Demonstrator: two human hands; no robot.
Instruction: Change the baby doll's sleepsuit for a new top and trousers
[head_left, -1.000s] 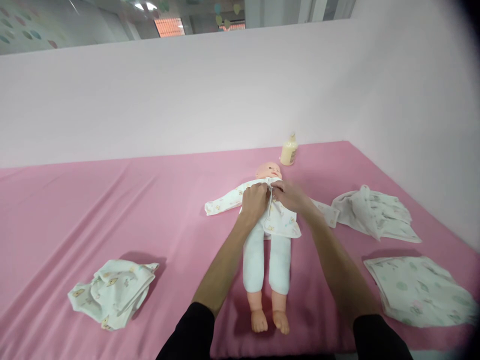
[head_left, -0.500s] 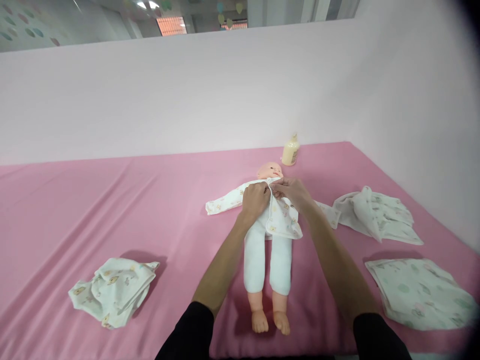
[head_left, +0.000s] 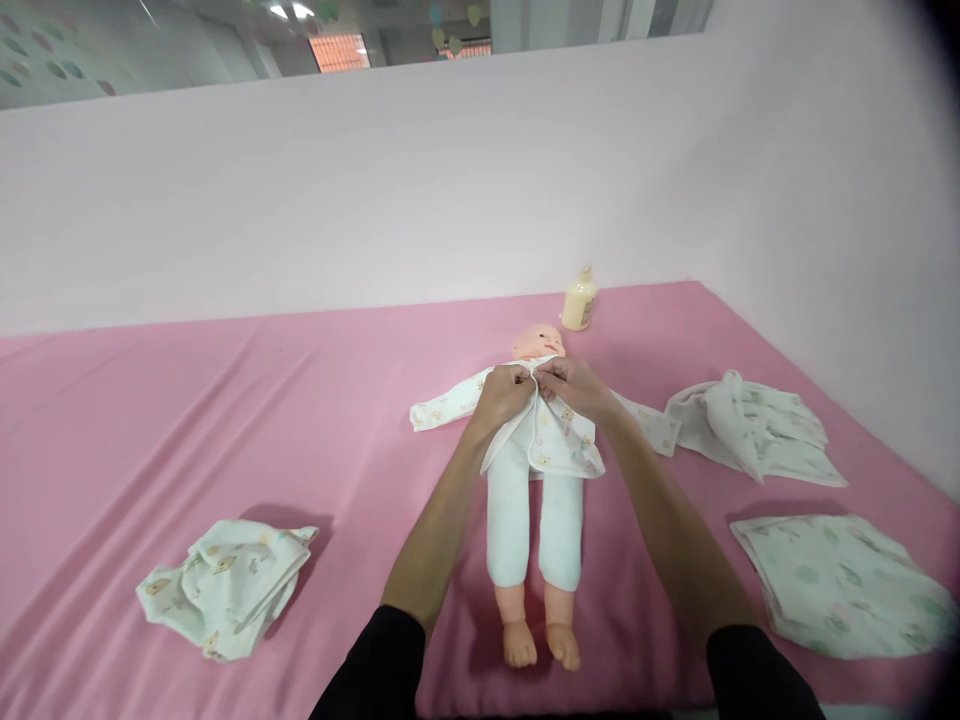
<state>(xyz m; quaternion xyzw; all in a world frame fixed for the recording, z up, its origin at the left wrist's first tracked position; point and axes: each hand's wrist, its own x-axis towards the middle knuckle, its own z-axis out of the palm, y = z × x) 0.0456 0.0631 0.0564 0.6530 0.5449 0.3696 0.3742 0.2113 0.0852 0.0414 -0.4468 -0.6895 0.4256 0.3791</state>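
A baby doll [head_left: 538, 342] lies on its back with its feet towards me, its body and legs white down to the shins. It wears a white patterned baby shirt [head_left: 566, 440], both sleeves stretched out sideways. At the upper chest, my left hand [head_left: 504, 393] pinches one front edge of the shirt. Close beside it, my right hand [head_left: 576, 388] pinches the other edge, the fingertips of both hands almost meeting below the neck. Whatever fastening lies between the fingers is too small to make out. Lower down, the shirt's fronts hang apart over the doll's hips.
A pump bottle [head_left: 579, 300] of pale yellow liquid stands behind the doll's head. Crumpled patterned cloth [head_left: 229, 585] lies at left. To the right are a loosely folded white cloth [head_left: 757, 430] and a leaf-print folded cloth [head_left: 844, 585]. A pink sheet [head_left: 337, 420] covers the padded surface.
My left hand has shifted slightly and turned, its fingertips now closer to the right hand's at the shirt's neckline. More of the shirt's left front flap shows below it.
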